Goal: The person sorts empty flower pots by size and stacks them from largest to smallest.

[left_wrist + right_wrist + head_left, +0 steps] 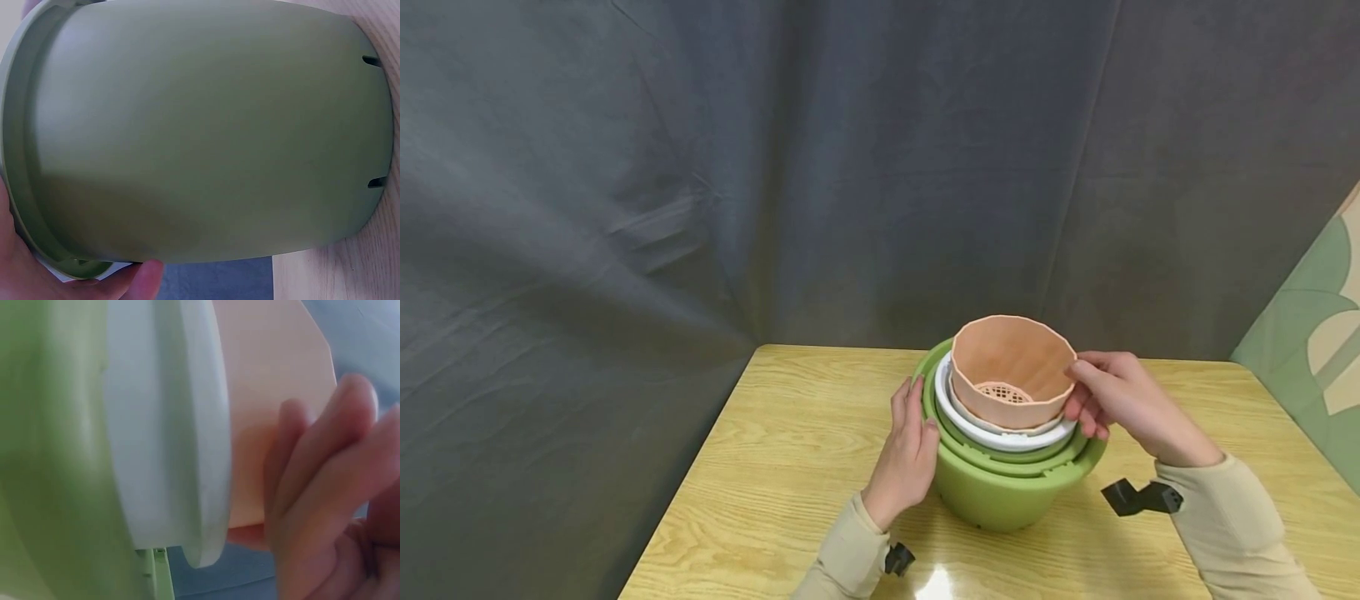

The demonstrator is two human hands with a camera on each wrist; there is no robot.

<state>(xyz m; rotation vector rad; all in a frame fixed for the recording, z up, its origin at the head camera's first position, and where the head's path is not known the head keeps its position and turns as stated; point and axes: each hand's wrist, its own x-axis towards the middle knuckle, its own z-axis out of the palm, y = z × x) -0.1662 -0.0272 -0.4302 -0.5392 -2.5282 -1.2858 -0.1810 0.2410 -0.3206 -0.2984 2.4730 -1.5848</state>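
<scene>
A stack of nested plant pots stands on the table, its large green pot [1000,500] outermost. Inside it sit another green pot, a white pot [992,438] and a thin cream rim. Topmost is a peach pot [1022,412] with a grid of holes in its base, raised partly above the white rim. My left hand [906,458] holds the green rim at the left; the left wrist view shows the green wall [206,137]. On the right, my right hand [1123,400] pinches the peach pot's rim, other fingers against its outer wall. The right wrist view shows the peach wall [269,362] beside those fingers.
The wooden table [760,467] extends around the stack, with its back edge just behind the pots. A dark grey curtain [925,167] hangs behind and at the left. A green-and-beige patterned panel [1307,333] borders the right side.
</scene>
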